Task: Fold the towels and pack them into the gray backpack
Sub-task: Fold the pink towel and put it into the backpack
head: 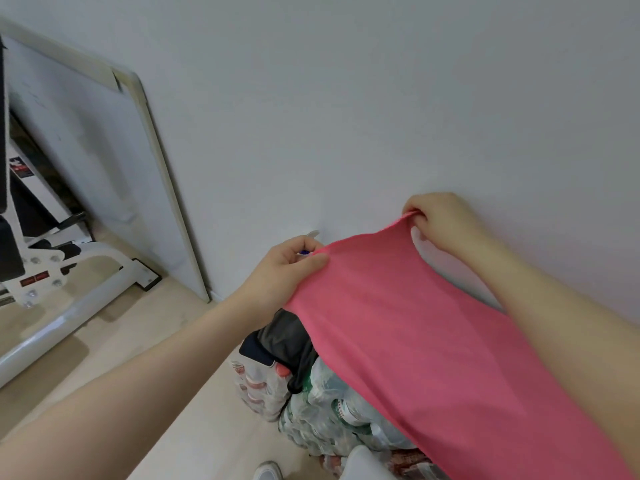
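A pink towel (415, 327) is held up in the air, stretched between both hands and hanging down toward the lower right. My left hand (284, 271) pinches its top left corner. My right hand (440, 220) grips the top right corner, higher up and closer to the wall. Under the towel a dark grey and black fabric thing (287, 337) lies on a pile; I cannot tell whether it is the backpack.
Shrink-wrapped packs of bottles (311, 403) are stacked on the beige floor below the towel. A white board (104, 161) leans against the wall at left. White exercise equipment (52, 271) stands at far left. A white shoe (266, 471) shows at the bottom edge.
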